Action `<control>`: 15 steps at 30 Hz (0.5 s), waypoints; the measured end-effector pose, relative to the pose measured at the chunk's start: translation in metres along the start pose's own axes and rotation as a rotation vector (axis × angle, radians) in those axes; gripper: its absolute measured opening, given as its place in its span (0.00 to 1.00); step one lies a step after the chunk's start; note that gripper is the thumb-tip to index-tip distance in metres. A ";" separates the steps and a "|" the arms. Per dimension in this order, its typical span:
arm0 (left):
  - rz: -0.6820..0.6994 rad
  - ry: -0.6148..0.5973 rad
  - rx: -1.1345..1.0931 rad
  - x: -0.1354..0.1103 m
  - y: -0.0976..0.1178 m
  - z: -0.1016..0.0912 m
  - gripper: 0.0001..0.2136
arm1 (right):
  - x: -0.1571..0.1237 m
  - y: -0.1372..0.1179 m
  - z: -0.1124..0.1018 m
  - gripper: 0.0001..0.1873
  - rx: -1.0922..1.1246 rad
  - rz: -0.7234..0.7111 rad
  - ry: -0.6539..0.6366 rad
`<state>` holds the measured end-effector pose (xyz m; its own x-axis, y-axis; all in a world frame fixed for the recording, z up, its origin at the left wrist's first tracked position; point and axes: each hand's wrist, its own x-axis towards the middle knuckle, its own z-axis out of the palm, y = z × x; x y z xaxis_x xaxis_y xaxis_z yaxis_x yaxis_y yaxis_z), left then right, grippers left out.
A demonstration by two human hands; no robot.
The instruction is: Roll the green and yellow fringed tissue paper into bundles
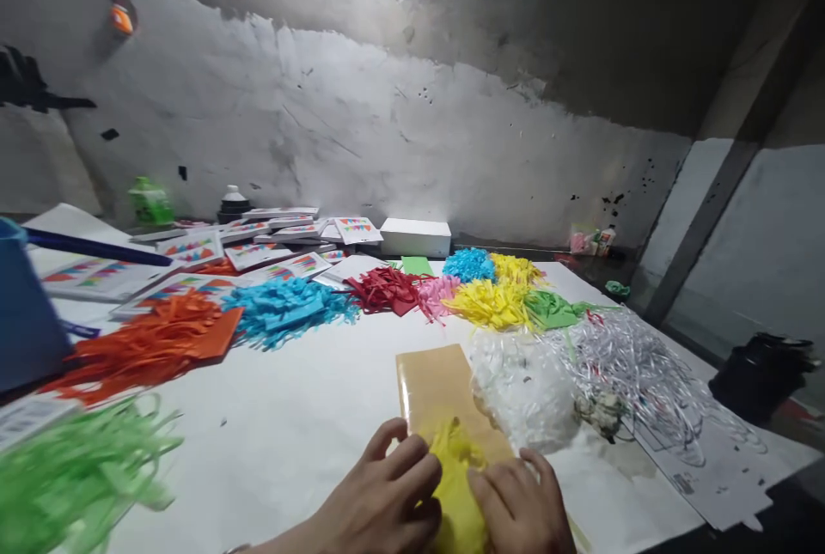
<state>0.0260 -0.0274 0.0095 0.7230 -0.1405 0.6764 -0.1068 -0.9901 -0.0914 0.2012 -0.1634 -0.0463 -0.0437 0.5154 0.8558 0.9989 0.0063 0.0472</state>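
Observation:
A bunch of yellow tissue paper (459, 485) lies in front of me, partly on a glossy brown sheet (435, 378). My left hand (387, 494) is at its left side with the fingers curled in against the paper. From the right, my right hand (525, 507) presses its bent fingers onto the same yellow bunch. Both hands hide parts of the paper, and its lower end runs out of view. Just beyond my right hand sits a clump of clear plastic (525, 386), touching the brown sheet.
Fringed paper bundles lie around: orange (161, 335), blue (290, 309), dark red (387, 288), yellow (493, 305) and light green (83, 468). Silvery strands (635, 365) spread at right. Flat printed packs (277, 236) and a white box (416, 238) stand toward the wall. A blue container (29, 313) is at left.

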 end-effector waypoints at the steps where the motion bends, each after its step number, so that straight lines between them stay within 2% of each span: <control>1: -0.004 -0.002 -0.064 -0.008 0.002 -0.011 0.09 | 0.007 -0.005 0.000 0.17 0.013 -0.036 0.023; 3: -0.112 -0.055 -0.235 -0.019 0.002 -0.034 0.04 | 0.018 -0.017 -0.004 0.16 0.029 -0.078 0.083; 5: -0.338 -0.132 -0.389 -0.021 -0.001 -0.055 0.20 | 0.025 -0.030 -0.008 0.17 0.061 -0.109 0.142; 7: -0.600 -0.199 -0.512 -0.017 -0.009 -0.065 0.28 | 0.029 -0.043 -0.010 0.18 0.080 -0.134 0.185; 11: -1.038 -0.384 -1.000 -0.015 -0.029 -0.054 0.24 | 0.028 -0.057 -0.011 0.19 0.078 -0.139 0.235; 13: -1.124 -0.356 -1.205 -0.021 -0.034 -0.045 0.25 | 0.024 -0.057 -0.011 0.21 0.067 -0.123 0.239; 15: -1.139 -0.291 -1.283 -0.028 -0.034 -0.042 0.26 | 0.019 -0.055 -0.010 0.22 0.058 -0.115 0.241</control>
<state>-0.0189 0.0106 0.0241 0.8882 0.4264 -0.1713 0.1766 0.0274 0.9839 0.1452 -0.1629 -0.0277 -0.1532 0.2893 0.9449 0.9862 0.1057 0.1275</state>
